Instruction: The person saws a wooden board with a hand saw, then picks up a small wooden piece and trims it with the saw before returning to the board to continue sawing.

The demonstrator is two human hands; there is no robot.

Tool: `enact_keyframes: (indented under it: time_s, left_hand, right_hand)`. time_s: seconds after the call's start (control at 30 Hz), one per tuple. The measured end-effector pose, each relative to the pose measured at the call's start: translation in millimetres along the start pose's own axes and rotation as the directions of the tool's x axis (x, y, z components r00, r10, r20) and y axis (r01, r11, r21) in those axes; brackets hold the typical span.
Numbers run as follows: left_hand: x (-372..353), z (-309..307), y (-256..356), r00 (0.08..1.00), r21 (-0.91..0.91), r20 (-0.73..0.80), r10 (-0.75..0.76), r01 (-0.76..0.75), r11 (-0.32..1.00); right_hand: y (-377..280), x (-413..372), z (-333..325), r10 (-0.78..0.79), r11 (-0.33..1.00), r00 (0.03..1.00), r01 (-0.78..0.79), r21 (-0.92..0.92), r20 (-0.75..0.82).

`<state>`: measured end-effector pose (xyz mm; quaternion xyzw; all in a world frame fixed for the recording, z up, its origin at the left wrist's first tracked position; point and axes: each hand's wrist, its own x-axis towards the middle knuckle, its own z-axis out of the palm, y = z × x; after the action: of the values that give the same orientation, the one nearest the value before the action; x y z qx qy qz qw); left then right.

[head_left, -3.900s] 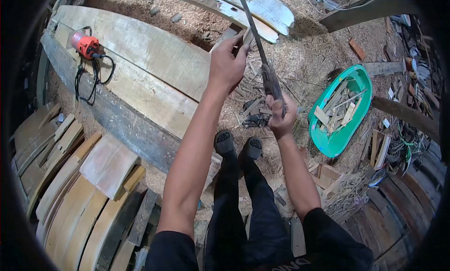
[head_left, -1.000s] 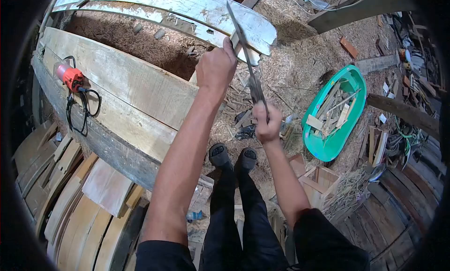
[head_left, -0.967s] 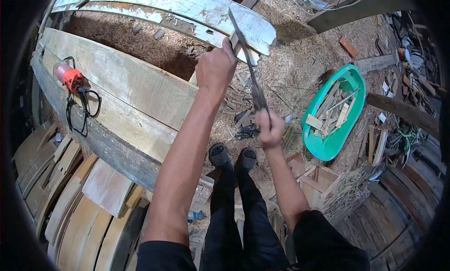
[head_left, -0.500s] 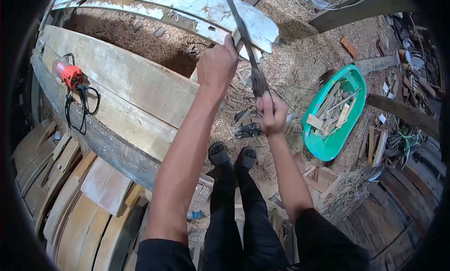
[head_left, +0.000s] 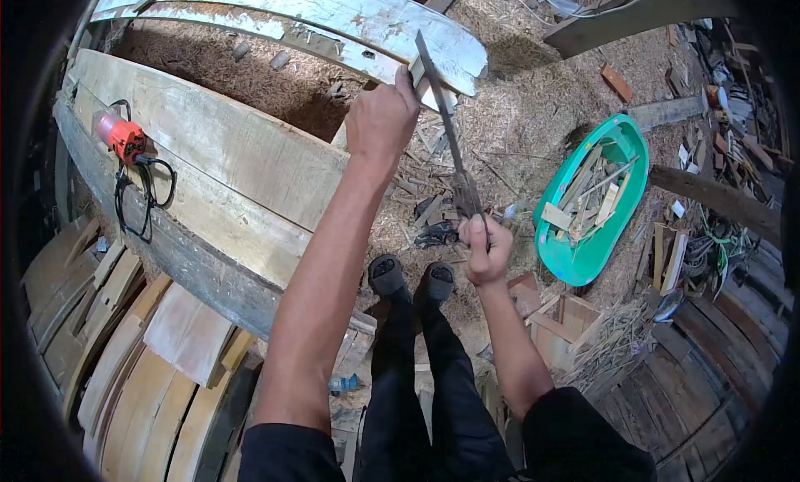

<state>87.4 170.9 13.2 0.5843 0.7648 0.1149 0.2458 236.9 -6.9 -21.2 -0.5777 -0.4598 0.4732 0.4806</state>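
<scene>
My left hand point(head_left: 382, 122) grips a small piece of wood point(head_left: 419, 69) beside the end of a pale, worn plank point(head_left: 454, 50), thumb pointing up. My right hand point(head_left: 487, 247) is closed round the handle of a handsaw point(head_left: 451, 139). The dark, narrow blade points up and away from me, its upper part against the right side of the wood piece, just right of my left thumb. The fingers of my left hand are mostly hidden behind its back.
A red power tool point(head_left: 127, 139) with a black cord lies on the wide boards point(head_left: 225, 140) at left. A green tub point(head_left: 575, 268) of wood scraps stands at right. Curved boards point(head_left: 187, 328) are stacked lower left. Shavings and offcuts cover the ground round my feet.
My right hand has drawn the saw down toward me, so less blade extends past the wood piece. My left hand keeps its hold, nearly in place.
</scene>
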Motion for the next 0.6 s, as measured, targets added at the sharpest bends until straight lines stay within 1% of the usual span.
enact_keyframes:
  time_s: [0.03,0.07,0.17,0.2,0.27,0.3,0.33,0.4,0.47,0.5,0.57,0.6]
  left_hand:
    - [-1,1,0,1.000,0.000,-0.007,0.002,-0.002,1.000]
    - [-3,3,0,1.000,0.003,-0.014,0.002,-0.002,1.000]
    - [-1,6,-4,1.000,0.003,-0.017,0.023,-0.023,1.000]
    - [-2,6,-4,0.999,-0.009,-0.014,0.029,-0.029,1.000]
    - [-6,7,-4,0.999,0.003,-0.020,0.032,-0.032,0.999]
    - [-2,3,-2,0.999,0.009,-0.041,0.036,-0.035,0.999]
    - [-2,3,-2,1.000,-0.001,-0.009,0.012,-0.012,1.000]
    - [-1,6,-2,0.999,-0.004,-0.032,0.043,-0.043,0.999]
    - [-2,8,-7,0.998,0.001,-0.034,0.058,-0.058,0.998]
    - [-1,7,-6,0.998,0.006,-0.027,0.051,-0.051,0.999]
    - [-2,4,-4,0.999,0.010,-0.006,0.037,-0.037,0.999]
    - [1,2,-3,0.999,0.015,-0.031,0.038,-0.038,0.999]
  right_hand:
    - [-5,-2,-3,0.007,1.000,1.000,-0.007,0.014,0.001]
    - [0,15,-1,0.062,0.995,0.998,-0.062,0.079,0.006]
    - [1,38,16,0.013,1.000,1.000,-0.014,-0.026,-0.018]
    - [-5,23,13,0.005,0.999,0.999,-0.007,-0.046,-0.038]
    - [5,-24,-2,0.011,0.998,0.998,-0.008,0.058,-0.054]
    - [0,-21,-1,-0.002,0.993,0.998,0.008,0.116,-0.055]
    - [1,-16,0,-0.023,0.998,0.997,0.027,0.054,-0.069]
    - [12,28,6,0.017,0.999,0.998,-0.014,0.043,-0.064]
    - [14,36,17,0.059,0.996,0.998,-0.057,0.064,-0.032]
    - [14,27,15,0.027,0.998,0.999,-0.025,0.056,-0.041]
    - [8,-15,2,-0.035,0.999,0.998,0.037,0.030,-0.059]
    - [-3,-18,3,-0.098,0.994,0.992,0.102,0.048,-0.081]
